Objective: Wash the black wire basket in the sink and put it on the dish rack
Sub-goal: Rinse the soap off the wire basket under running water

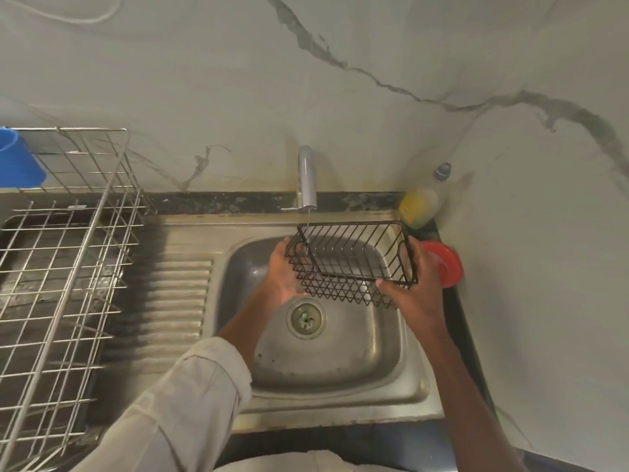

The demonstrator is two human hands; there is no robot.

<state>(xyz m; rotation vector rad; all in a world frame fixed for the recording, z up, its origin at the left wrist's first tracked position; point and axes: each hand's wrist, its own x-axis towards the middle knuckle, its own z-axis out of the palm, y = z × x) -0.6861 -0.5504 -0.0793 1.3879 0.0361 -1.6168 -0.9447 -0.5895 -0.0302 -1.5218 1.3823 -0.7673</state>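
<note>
The black wire basket (354, 258) hangs over the steel sink (340, 366), just under the tap (306, 178), from which a thin stream of water runs onto its left end. My left hand (284, 272) holds the basket's left end, with fingers curled around the wires. My right hand (417, 284) grips the right end, thumb on the front rim. The metal dish rack (64, 253) stands on the counter at the left.
A yellow bottle (417, 207) and a red round thing (442, 264) sit at the sink's right back corner. A blue cup (17, 158) hangs at the rack's far left. A ribbed drainboard (180, 301) lies between rack and sink. The marble wall rises behind.
</note>
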